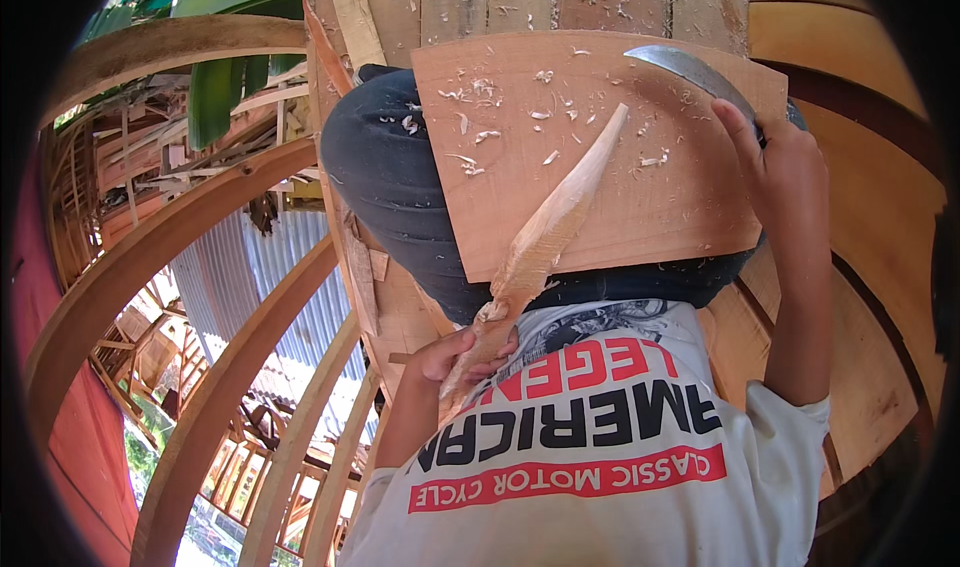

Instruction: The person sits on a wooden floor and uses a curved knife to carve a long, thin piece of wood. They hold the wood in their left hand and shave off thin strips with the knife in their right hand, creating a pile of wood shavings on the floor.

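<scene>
Wood stick (548, 229), carved to a point, slants from the left hand (462, 355), clenched around its lower end, up-right across the flat board (640, 177). Right hand (785, 172) grips what looks like a curved blade (690, 72), raised above the tip's right.

Stake (555, 222) on board (640, 167); board on, seemingly, tyre (385, 182).

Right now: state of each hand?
Left hand: closed on the wooden stake.
Right hand: closed on the blade handle.
</scene>
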A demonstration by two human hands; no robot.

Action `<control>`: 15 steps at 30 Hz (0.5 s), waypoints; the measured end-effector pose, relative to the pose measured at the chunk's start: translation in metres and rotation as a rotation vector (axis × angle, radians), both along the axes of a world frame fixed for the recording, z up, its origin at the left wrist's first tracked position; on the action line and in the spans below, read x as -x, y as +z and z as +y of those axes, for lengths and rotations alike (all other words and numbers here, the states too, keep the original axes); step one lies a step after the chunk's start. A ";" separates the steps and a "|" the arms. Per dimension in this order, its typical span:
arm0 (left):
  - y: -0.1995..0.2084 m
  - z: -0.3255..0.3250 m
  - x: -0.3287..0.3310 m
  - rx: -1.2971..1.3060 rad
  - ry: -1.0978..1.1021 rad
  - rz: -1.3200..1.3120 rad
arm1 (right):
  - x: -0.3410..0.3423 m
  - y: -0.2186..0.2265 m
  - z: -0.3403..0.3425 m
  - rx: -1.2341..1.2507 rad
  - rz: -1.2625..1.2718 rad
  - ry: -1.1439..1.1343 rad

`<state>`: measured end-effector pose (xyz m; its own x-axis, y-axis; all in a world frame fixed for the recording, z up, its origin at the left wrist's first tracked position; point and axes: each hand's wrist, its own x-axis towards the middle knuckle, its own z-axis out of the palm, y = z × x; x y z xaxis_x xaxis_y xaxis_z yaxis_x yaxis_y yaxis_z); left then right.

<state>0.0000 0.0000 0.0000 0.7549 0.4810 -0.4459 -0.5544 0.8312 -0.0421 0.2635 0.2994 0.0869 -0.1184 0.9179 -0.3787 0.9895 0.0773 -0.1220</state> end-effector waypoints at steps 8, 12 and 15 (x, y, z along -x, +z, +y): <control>0.001 0.012 0.003 0.074 0.012 -0.076 | 0.025 -0.003 -0.041 0.062 0.099 0.249; 0.003 0.010 0.000 0.081 0.025 -0.091 | -0.002 -0.017 -0.004 -0.145 -0.052 0.088; -0.002 0.004 0.002 0.042 0.020 -0.073 | -0.025 0.000 0.023 -0.156 -0.082 -0.035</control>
<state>-0.0018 0.0045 -0.0025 0.7768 0.4779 -0.4102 -0.5647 0.8168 -0.1179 0.2890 0.3222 0.0869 -0.0598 0.9694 -0.2381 0.9981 0.0541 -0.0302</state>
